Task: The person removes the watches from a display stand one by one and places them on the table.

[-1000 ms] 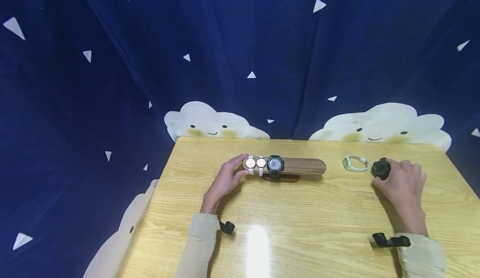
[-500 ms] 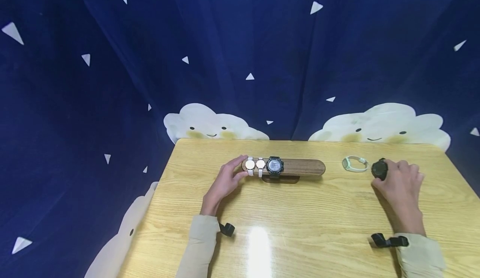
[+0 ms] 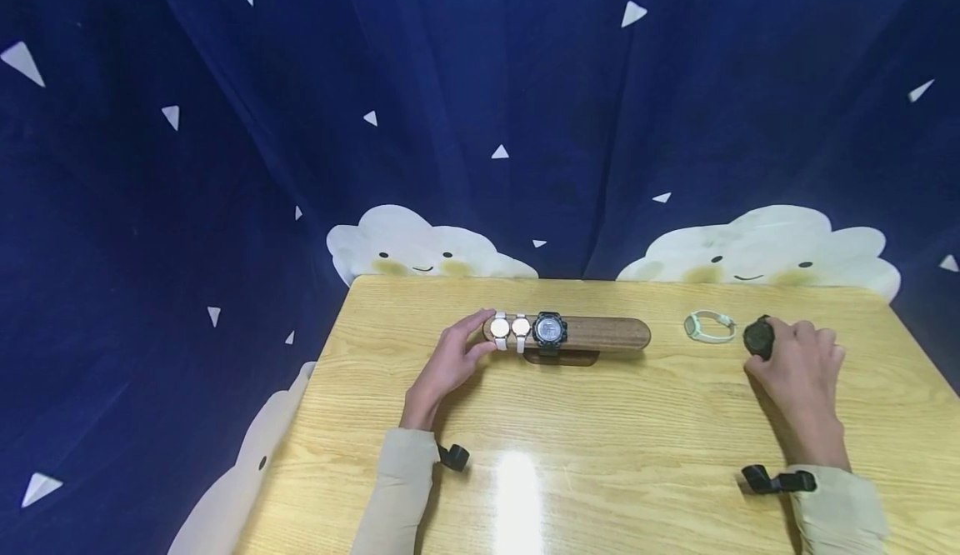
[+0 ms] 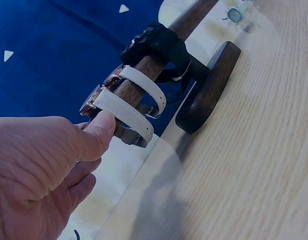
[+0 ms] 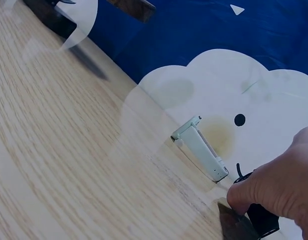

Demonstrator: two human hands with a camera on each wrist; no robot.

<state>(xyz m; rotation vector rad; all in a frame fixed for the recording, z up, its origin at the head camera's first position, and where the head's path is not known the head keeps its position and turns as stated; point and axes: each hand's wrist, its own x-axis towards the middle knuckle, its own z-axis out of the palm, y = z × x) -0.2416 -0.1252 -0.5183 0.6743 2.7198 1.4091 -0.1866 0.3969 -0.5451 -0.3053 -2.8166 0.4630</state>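
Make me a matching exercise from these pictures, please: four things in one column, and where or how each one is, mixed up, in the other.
Column one
1. Mint-green watch
2. Two white-strapped watches
3. Right hand
4. Wooden watch stand

Column two
A. Gripping a black watch
B. Bearing three watches
C. Side by side, near the left end of a bar
D. Lying on the table

Pairs: 1-D, 2-C, 3-A, 4-B

Three watches [image 3: 521,327] sit on the left half of the stand [image 3: 607,334], fingers of the left hand [image 3: 448,362] on the leftmost watch [image 3: 499,328]. Farther right on the surface [image 3: 615,438] lies a fourth watch [image 3: 692,327], then a fifth watch [image 3: 758,339] in the right hand [image 3: 804,372]. Behind hangs a curtain [image 3: 450,63]
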